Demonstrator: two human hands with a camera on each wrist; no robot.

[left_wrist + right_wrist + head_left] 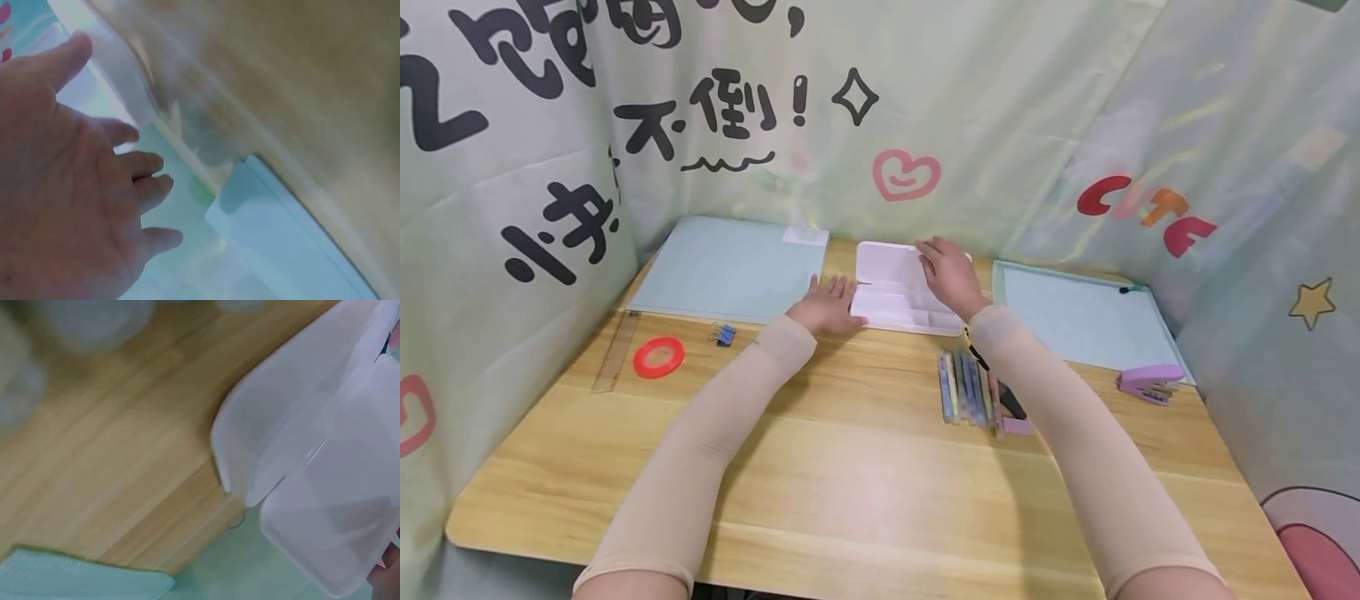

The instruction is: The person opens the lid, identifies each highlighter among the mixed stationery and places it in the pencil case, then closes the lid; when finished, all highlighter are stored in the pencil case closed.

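A white plastic pencil case (891,307) lies unfolded at the back of the table, its lid (334,544) tilted up on the hinge beside the compartmented base. My left hand (826,307) is at the case's left edge; its fingers are spread and fairly straight, and the left wrist view shows the palm with the thumb near the white case (119,62). With bent fingers, my right hand (951,275) holds the lid's upper edge near its right end. In the right wrist view only a few fingertips (389,572) show at the lid's rim.
Several pens (962,387) lie in a row under the right forearm, by a partly covered purple-and-black item (1017,427). Leftward are a blue folder (730,267), ruler (615,350), red tape ring (658,357) and binder clip (725,336). Rightward are a zip pouch (1075,312) and purple stapler (1150,382).
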